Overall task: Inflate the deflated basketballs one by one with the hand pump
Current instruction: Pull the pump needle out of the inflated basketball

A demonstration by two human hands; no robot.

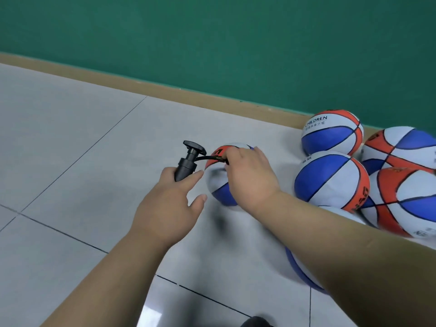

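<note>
Seen from the head camera, the basketball [218, 182] being worked on sits on the grey tiled floor [70, 142] just right of the frame's centre. Its red, white and blue panels are partly covered by the right hand [250, 178]. That hand lies over the top of the ball, its grip closed to a pinch on the end of the thin black hose [207, 158] at the ball's red panel. The fingertips hide the spot where hose meets ball, so I cannot tell whether the needle is seated. The hose arcs left to the black hand pump [187, 165], which stands tilted just left of the ball, with its T-handle [194, 147] uppermost and only a short neck showing above the barrel. The left hand [168, 206] has its grip round the lower barrel. Its forefinger stretches toward the ball and its thumb juts out below, while the remaining fingers are hidden behind the hand. At the right of the frame more balls in the same colours are bunched together near the tan skirting board [165, 84] under the green wall [212, 38]. The CHILDREN-printed ball [330, 134] is farthest back, the blue-and-white ball [328, 182] is in front of it, and two edge balls [405, 199] are cut off by the right border. A blurred ball [304, 270] shows beneath the right forearm at lower right.
</note>
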